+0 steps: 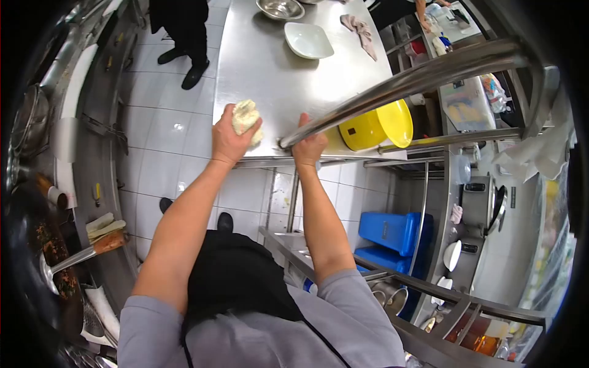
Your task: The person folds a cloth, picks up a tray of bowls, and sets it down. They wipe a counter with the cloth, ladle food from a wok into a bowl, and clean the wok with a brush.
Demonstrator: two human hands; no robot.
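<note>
My left hand (228, 138) is closed around a crumpled pale yellow cloth (245, 118) at the near left corner of a steel table (264, 67). A slanting steel post (392, 86) passes in front of my right hand (311, 149), which rests at the table's near edge. One finger shows stretched out beyond the post; the other fingers are mostly hidden. Just right of that hand stands a yellow container (362, 130) with a round yellow lid or plate (399, 122) against it.
Farther along the table are a white square bowl (308, 40), a metal bowl (280, 8) and a crumpled greyish cloth (361, 34). A person in dark clothes (181, 30) stands at the far left. Blue bins (389, 233) sit below right; a wok station with a ladle (73, 260) lines the left.
</note>
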